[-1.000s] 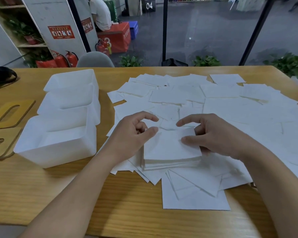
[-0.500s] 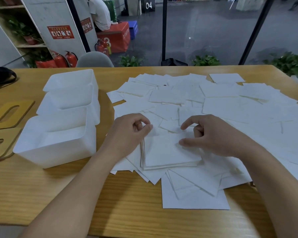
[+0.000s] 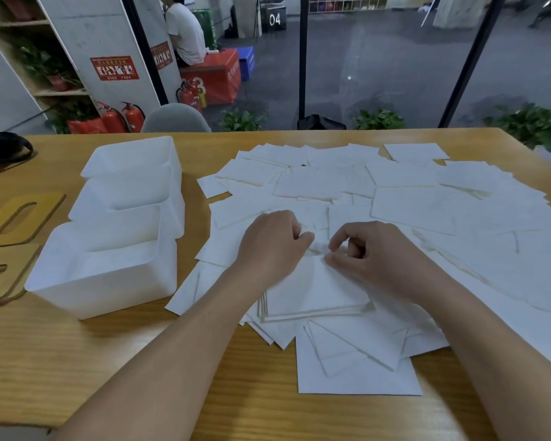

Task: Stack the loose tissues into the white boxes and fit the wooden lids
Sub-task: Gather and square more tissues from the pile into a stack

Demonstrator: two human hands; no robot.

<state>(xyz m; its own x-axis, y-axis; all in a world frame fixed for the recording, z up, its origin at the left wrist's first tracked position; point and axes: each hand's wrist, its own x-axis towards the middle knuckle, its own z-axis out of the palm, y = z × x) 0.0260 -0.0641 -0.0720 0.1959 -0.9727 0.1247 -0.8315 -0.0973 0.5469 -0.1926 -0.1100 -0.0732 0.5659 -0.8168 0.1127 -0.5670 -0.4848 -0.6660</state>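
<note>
A small stack of white tissues point(image 3: 315, 291) lies on the wooden table point(image 3: 77, 361) in front of me, on top of other loose tissues point(image 3: 427, 202) spread across the right half. My left hand point(image 3: 271, 246) and my right hand point(image 3: 372, 253) meet at the stack's far edge, fingers curled, each pinching the top tissue there. Three open white boxes stand in a column on the left: near point(image 3: 109, 281), middle point(image 3: 124, 202), far point(image 3: 131, 157). Two wooden lids point(image 3: 19, 218) point(image 3: 0, 275) with slots lie flat left of the boxes.
A black bag point(image 3: 0, 151) rests at the table's far left corner. A grey chair back point(image 3: 175, 119) stands behind the far table edge. A person sits beyond on a red box point(image 3: 213, 78). Potted plants line the floor behind the table.
Both hands have moved from the stack's left and right sides toward each other, to the middle of its far edge. Their fingers have closed into pinches.
</note>
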